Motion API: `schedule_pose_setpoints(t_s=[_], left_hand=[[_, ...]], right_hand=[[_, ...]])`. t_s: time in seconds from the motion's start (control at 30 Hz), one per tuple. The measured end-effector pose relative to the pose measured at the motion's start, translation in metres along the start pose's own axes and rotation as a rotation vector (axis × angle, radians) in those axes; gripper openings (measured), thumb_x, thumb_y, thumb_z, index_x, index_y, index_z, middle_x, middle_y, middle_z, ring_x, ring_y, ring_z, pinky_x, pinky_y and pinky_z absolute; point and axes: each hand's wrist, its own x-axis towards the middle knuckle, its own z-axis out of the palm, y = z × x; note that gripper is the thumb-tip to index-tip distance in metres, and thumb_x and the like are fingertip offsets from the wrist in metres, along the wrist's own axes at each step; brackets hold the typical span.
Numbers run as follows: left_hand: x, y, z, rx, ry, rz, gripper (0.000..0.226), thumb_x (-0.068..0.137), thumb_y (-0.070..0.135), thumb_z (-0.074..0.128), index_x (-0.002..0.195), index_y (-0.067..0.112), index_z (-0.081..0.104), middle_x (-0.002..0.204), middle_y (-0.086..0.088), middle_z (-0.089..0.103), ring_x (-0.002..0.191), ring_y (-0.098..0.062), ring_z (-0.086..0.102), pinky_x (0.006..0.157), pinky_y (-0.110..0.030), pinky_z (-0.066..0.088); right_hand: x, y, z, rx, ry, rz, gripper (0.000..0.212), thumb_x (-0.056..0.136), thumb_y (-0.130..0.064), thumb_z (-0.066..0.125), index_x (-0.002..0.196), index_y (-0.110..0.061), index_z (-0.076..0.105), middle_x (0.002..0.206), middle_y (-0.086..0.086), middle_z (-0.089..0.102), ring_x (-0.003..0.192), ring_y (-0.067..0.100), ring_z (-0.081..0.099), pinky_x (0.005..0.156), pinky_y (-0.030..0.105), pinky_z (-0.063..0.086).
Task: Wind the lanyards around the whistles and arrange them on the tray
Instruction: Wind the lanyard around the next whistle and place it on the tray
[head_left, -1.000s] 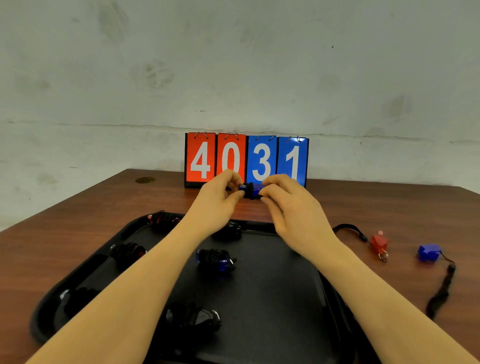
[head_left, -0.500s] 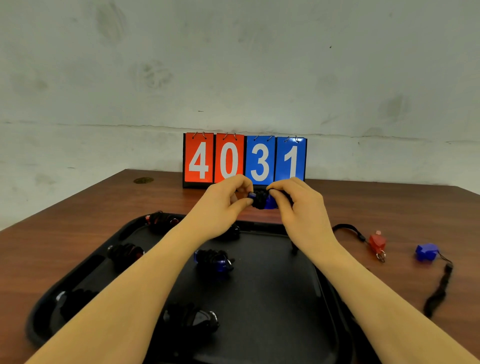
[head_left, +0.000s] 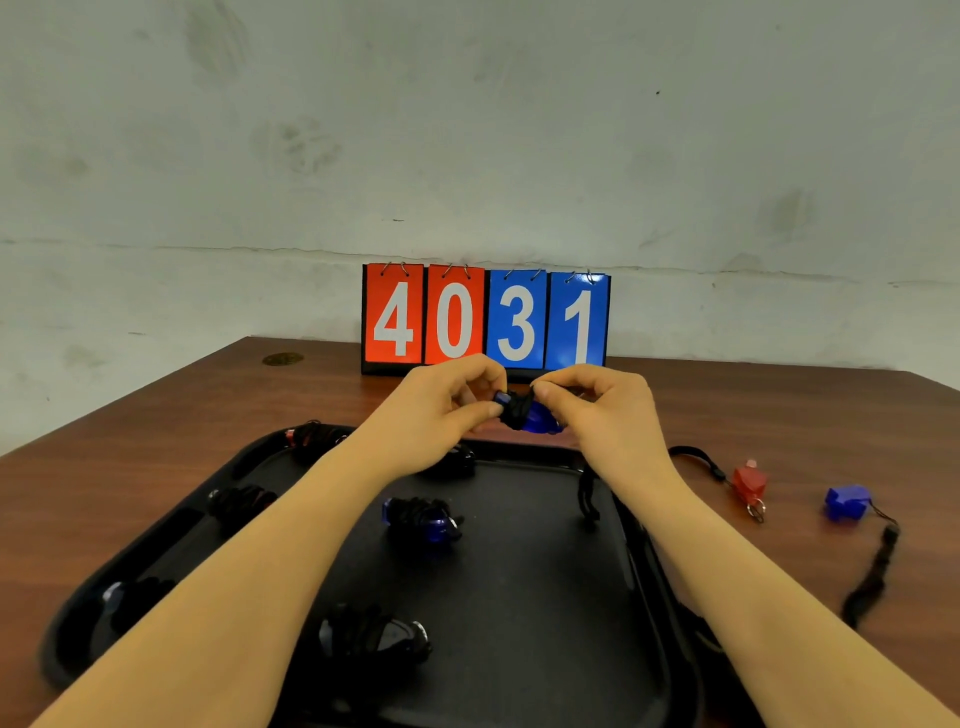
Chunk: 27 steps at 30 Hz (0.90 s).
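Head view: my left hand pinches the translucent blue plastic whistle steady above the black tray, so my right hand, pinching its black lanyard, can wind.

Two bare forearms are seen from the lower frame edge up to the left hand and right hand. No sleeves, gloves or wrist items are worn. Rings cannot be confirmed, fingers being curled and small. Nails appear short and unpainted.
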Motion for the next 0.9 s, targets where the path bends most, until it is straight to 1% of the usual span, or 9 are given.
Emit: schedule_pose_setpoints(t_s=[0.13, 0.2, 0.3, 0.4, 0.5, 0.6, 0.73, 0.83, 0.9], left_hand=[[-0.001, 0.002, -0.003, -0.023, -0.019, -0.007, 0.015, 0.089, 0.014, 0.057, 0.097, 0.027, 0.054, 0.077, 0.012, 0.057, 0.070, -0.007, 0.057, 0.066, -0.010, 0.047], [-0.001, 0.004, -0.004, -0.071, -0.022, -0.015, 0.015, 0.088, 0.014, 0.058, 0.094, 0.028, 0.055, 0.074, 0.013, 0.057, 0.068, -0.004, 0.057, 0.066, -0.008, 0.047], [-0.001, 0.008, -0.005, -0.180, -0.027, -0.019, 0.016, 0.087, 0.012, 0.059, 0.092, 0.027, 0.056, 0.074, 0.014, 0.059, 0.066, 0.000, 0.059, 0.067, -0.006, 0.047], [0.000, 0.010, -0.005, -0.299, -0.017, -0.025, 0.015, 0.087, 0.010, 0.059, 0.093, 0.023, 0.057, 0.074, 0.014, 0.062, 0.065, -0.001, 0.062, 0.067, -0.011, 0.048], [0.001, 0.010, -0.004, -0.439, 0.030, -0.050, 0.017, 0.086, 0.006, 0.059, 0.094, 0.022, 0.058, 0.075, 0.015, 0.063, 0.065, -0.005, 0.063, 0.062, -0.013, 0.047], [0.001, 0.009, -0.001, -0.540, 0.100, -0.091, 0.017, 0.086, 0.004, 0.059, 0.094, 0.019, 0.060, 0.074, 0.011, 0.061, 0.063, -0.008, 0.062, 0.061, -0.017, 0.047], [0.003, 0.008, 0.002, -0.542, 0.192, -0.153, 0.016, 0.086, 0.003, 0.059, 0.092, 0.018, 0.059, 0.070, 0.008, 0.058, 0.057, -0.004, 0.057, 0.057, -0.016, 0.047], [0.005, 0.006, 0.004, -0.493, 0.243, -0.195, 0.012, 0.086, 0.005, 0.059, 0.090, 0.017, 0.059, 0.068, 0.007, 0.056, 0.053, -0.002, 0.054, 0.055, -0.011, 0.043], [0.005, 0.004, 0.004, -0.441, 0.255, -0.215, 0.010, 0.086, 0.007, 0.059, 0.090, 0.016, 0.058, 0.070, 0.006, 0.056, 0.053, -0.001, 0.052, 0.054, -0.010, 0.043]], right_hand=[[0.001, -0.001, -0.003, 0.095, -0.019, 0.083, 0.007, 0.085, -0.015, 0.064, 0.081, -0.015, 0.070, 0.068, -0.006, 0.064, 0.064, 0.005, 0.057, 0.057, 0.012, 0.045], [0.001, -0.003, -0.005, 0.183, -0.030, 0.156, 0.007, 0.085, -0.015, 0.065, 0.080, -0.015, 0.070, 0.073, 0.000, 0.067, 0.063, 0.006, 0.057, 0.051, 0.014, 0.045], [0.002, -0.007, -0.008, 0.361, -0.053, 0.292, 0.007, 0.083, -0.015, 0.066, 0.077, -0.014, 0.071, 0.084, 0.010, 0.070, 0.071, 0.020, 0.060, 0.056, 0.025, 0.048], [0.005, -0.009, -0.011, 0.459, -0.055, 0.366, 0.006, 0.081, -0.015, 0.068, 0.077, -0.011, 0.070, 0.076, 0.010, 0.068, 0.061, 0.019, 0.056, 0.052, 0.022, 0.048], [0.005, -0.008, -0.011, 0.447, -0.092, 0.342, 0.009, 0.085, -0.008, 0.062, 0.081, -0.008, 0.069, 0.062, 0.008, 0.061, 0.051, 0.013, 0.051, 0.050, 0.020, 0.047], [0.002, -0.007, -0.006, 0.403, -0.142, 0.262, 0.013, 0.086, -0.007, 0.060, 0.078, -0.008, 0.069, 0.060, 0.005, 0.063, 0.050, 0.010, 0.050, 0.051, 0.018, 0.046], [-0.001, -0.006, -0.001, 0.308, -0.154, 0.168, 0.014, 0.086, -0.013, 0.062, 0.077, -0.007, 0.071, 0.067, 0.006, 0.065, 0.051, 0.005, 0.050, 0.057, 0.016, 0.048], [-0.005, -0.006, 0.005, 0.312, -0.165, 0.140, 0.015, 0.086, -0.012, 0.063, 0.077, -0.003, 0.071, 0.065, 0.006, 0.064, 0.050, 0.006, 0.048, 0.053, 0.019, 0.046], [-0.007, -0.006, 0.009, 0.273, -0.175, 0.120, 0.014, 0.086, -0.012, 0.063, 0.078, -0.005, 0.072, 0.064, 0.002, 0.066, 0.050, 0.006, 0.050, 0.054, 0.018, 0.046]])
